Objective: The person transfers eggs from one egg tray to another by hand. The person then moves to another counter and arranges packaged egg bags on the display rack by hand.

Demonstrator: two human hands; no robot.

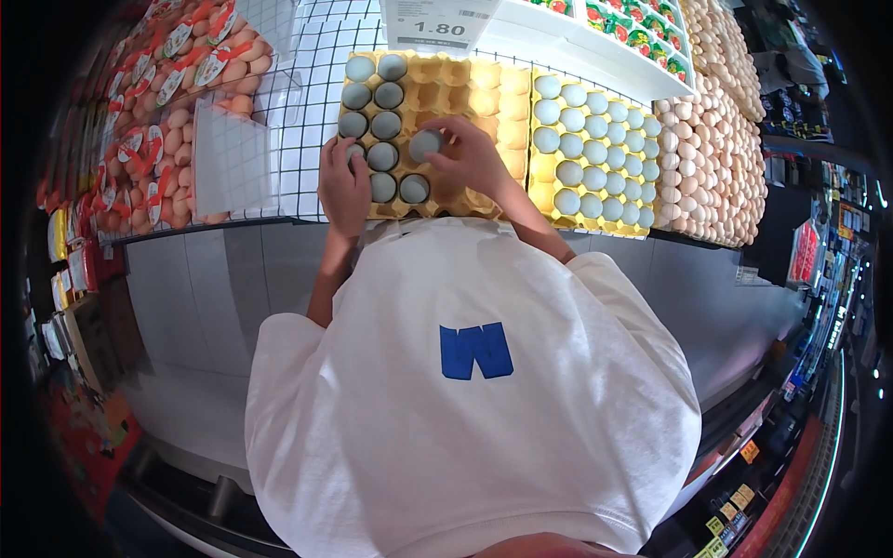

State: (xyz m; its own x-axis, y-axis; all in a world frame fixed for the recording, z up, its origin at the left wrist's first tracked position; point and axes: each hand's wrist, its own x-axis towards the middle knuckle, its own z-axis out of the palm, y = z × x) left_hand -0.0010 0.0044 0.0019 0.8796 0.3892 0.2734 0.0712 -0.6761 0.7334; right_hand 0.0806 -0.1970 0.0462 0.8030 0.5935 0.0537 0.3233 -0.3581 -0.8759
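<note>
My right hand (474,166) pinches a pale blue-green egg (426,145) between thumb and fingers, over the yellow egg tray (514,107). Two columns of similar eggs (388,95) fill the tray's left side, and one more egg (414,189) sits near its front edge. At the left edge my left hand (346,191) has its fingers curled around another egg (354,152), which is partly hidden by them. The tray's cups on the right hold nothing.
A second yellow tray (556,206) full of pale blue-green eggs stands directly to the right. Beyond it lies a pile of brown eggs (688,167). Bagged brown eggs (167,153) are at the left. A price sign (435,26) and a white box (558,42) stand behind.
</note>
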